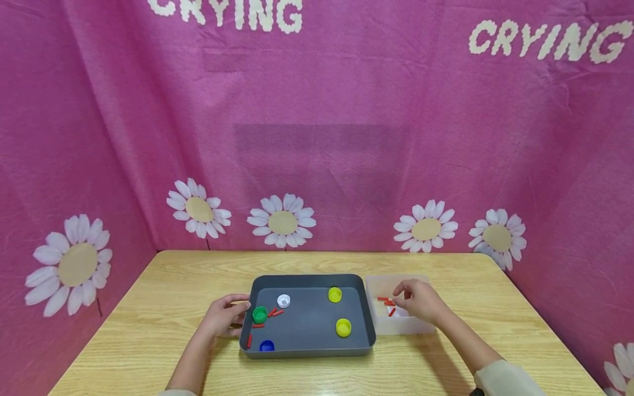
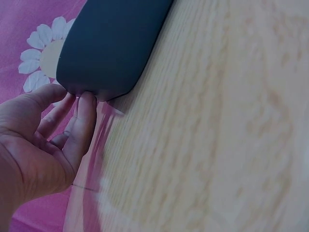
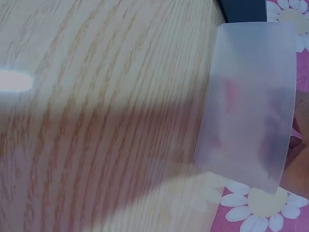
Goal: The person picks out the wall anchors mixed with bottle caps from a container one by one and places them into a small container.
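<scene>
A dark grey tray [image 1: 307,353] lies on the table. My left hand [image 1: 227,314] holds its left end, and in the left wrist view the fingertips [image 2: 88,99] meet its end wall. Inside are a green bottle cap [image 1: 260,314], a white cap [image 1: 283,301], a blue cap [image 1: 267,346] and two yellow caps [image 1: 343,328]. Several small red sticks [image 1: 258,326] lie around the green cap. My right hand [image 1: 420,298] reaches into a translucent box [image 1: 403,326], index finger and thumb apart, fingertips right at the red sticks [image 1: 389,303] there.
The box stands against the tray's right side. A white piece [image 1: 396,311] lies in the box under the red sticks. Behind the wooden table [image 1: 198,269] hangs a pink flowered curtain [image 1: 322,165], which also closes off both sides.
</scene>
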The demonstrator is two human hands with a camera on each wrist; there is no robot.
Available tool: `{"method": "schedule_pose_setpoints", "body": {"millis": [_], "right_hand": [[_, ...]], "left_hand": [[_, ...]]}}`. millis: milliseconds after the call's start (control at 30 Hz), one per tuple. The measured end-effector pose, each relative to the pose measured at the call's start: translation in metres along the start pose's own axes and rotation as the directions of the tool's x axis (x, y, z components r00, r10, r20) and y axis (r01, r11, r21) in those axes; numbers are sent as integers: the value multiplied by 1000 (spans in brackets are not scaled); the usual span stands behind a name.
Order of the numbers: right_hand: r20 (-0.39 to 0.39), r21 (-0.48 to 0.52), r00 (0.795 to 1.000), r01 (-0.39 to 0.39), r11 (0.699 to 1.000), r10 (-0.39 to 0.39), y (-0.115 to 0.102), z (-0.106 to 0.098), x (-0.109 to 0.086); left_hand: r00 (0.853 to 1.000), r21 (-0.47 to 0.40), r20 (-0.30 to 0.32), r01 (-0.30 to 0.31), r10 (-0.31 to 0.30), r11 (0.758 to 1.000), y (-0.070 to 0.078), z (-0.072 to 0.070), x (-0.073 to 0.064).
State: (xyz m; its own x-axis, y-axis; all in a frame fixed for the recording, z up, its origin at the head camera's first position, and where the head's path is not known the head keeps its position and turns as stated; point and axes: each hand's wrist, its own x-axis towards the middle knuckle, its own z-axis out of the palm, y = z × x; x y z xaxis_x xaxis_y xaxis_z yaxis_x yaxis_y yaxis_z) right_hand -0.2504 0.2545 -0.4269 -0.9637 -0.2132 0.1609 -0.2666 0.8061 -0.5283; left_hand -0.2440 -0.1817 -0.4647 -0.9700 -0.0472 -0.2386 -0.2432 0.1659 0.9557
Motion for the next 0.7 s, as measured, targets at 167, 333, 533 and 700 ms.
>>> {"method": "schedule_pose_setpoints", "body": {"millis": [167, 333, 533, 700], "right_hand": [[-15, -13, 999, 35, 999, -35, -4, -1, 2], [-33, -42, 997, 70, 997, -71, -13, -2, 5], [-40, -36, 996, 80, 996, -82, -25, -1, 9], [-8, 9, 998, 64, 998, -64, -35, 0, 13]], "left_hand": [[1000, 4, -1, 5, -5, 1000, -1, 0, 1], [1000, 10, -3, 3, -3, 1000, 1, -1, -1], [1000, 18, -5, 14, -14, 1000, 3, -1, -2], [1000, 16, -4, 13, -13, 1000, 2, 0, -2]]}}
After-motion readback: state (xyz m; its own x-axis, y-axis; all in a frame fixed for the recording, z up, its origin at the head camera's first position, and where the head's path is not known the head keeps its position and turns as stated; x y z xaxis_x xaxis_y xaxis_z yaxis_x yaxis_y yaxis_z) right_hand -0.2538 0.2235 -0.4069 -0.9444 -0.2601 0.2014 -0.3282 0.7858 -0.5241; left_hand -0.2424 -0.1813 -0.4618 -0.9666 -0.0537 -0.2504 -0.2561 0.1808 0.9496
